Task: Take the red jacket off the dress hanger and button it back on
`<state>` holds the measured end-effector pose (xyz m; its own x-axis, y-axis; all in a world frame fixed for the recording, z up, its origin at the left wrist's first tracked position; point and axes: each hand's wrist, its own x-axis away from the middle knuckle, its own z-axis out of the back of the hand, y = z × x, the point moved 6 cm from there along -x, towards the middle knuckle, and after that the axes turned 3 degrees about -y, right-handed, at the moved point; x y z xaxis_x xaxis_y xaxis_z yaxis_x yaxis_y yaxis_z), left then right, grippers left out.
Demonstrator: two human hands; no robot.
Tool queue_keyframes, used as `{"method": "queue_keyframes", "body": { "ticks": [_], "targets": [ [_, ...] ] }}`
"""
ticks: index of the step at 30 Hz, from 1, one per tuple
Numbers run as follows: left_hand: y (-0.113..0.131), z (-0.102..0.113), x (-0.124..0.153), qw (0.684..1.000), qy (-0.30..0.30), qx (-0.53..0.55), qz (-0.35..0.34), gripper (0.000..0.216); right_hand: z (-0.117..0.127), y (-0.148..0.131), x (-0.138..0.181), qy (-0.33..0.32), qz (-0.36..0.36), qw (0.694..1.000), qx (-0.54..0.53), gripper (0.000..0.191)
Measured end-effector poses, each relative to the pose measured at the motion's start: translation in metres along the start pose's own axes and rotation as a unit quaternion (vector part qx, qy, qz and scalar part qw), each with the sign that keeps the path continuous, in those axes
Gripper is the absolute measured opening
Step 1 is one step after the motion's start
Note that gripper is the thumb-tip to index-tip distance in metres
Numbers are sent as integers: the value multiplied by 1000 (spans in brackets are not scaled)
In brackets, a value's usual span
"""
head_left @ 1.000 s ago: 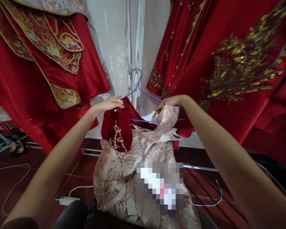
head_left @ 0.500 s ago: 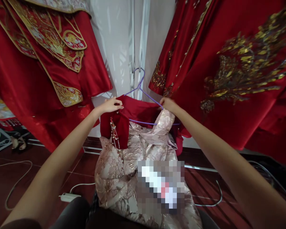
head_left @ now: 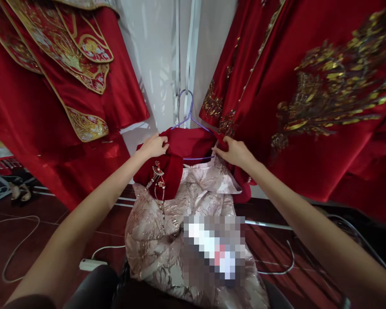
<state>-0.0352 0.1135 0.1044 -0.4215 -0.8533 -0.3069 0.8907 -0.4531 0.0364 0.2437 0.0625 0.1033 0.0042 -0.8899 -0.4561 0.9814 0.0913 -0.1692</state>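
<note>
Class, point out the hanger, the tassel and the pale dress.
Hanger (head_left: 190,114): head view, on its neck, below the hook.
Tassel (head_left: 161,184): head view, on its beaded middle.
Pale dress (head_left: 163,246): head view, on its patterned front.

Open gap between left garment (head_left: 124,86) and right garment (head_left: 276,68), purple hanger (head_left: 190,111) blocking its foot (hook upward), pale poles (head_left: 194,36) behind.

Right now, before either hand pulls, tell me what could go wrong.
The dangling beaded ornament could snag on the pale pink metallic brocade dress beneath it. The dark red velvet cloth might slip on the thin purple hanger if the left hand or right hand tugs unevenly.
</note>
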Motion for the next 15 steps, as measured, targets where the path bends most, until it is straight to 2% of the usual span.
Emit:
{"method": "queue_keyframes", "body": {
  "ticks": [2,4,6,8,11,15],
  "targets": [
    [4,-2,1,1000,-1,-5,9,23,-8,-28,-1,-24,10,998,-50,36],
    [4,-4,1,1000,5,-13,27,24,-13,-58,-2,-5,27,992,-123,38],
    [3,-4,1,999,14,-18,43,24,-21,-88,1,-4,73,978,-194,39],
    [3,-4,1,998,27,-12,48,24,-32,-106,6,-19,105,962,-250,37],
    [5,-2,8,994,79,29,73,23,-42,-104,18,-2,89,942,-323,30],
    [17,8,34,963,217,101,128,21,-39,-75,33,88,46,898,-430,32]
  ]
}}
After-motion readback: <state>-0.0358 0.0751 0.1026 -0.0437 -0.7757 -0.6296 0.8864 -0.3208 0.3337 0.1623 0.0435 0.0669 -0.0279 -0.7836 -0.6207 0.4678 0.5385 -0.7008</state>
